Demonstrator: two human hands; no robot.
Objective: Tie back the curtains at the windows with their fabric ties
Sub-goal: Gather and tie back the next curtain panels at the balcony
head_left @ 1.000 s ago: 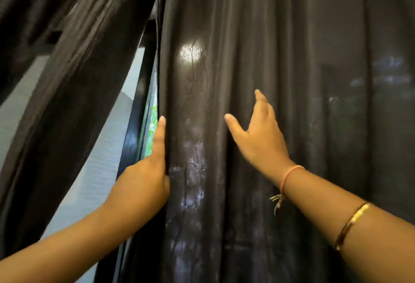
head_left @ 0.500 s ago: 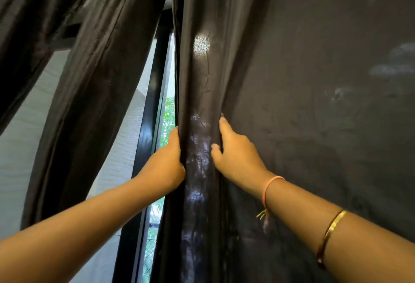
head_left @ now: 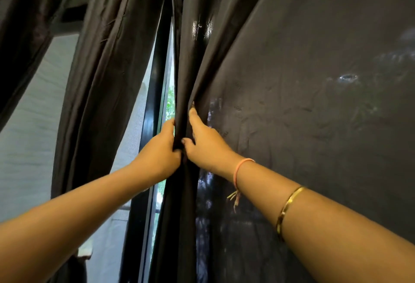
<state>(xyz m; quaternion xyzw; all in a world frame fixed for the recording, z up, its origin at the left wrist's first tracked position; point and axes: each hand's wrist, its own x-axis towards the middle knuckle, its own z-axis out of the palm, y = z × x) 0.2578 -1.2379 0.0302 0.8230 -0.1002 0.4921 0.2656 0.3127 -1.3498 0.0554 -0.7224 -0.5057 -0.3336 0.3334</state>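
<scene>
The left hand (head_left: 160,154) and the right hand (head_left: 206,145) are gripping the gathered edge of the dark curtain (head_left: 292,80), fingers (head_left: 195,116) apparently curling round its folds, which are hanging just beside the black window frame (head_left: 155,94).

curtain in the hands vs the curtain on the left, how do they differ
Grip: the left hand and right hand grip the right curtain at its gathered edge; nothing touches the left curtain.
Spread: the right curtain stretches wide and mostly flat; the left curtain is bunched into narrow folds.
Hang: the left curtain slants across the view; the right curtain's held edge runs nearly upright.
Shared: both are dark, shiny fabric.
</scene>
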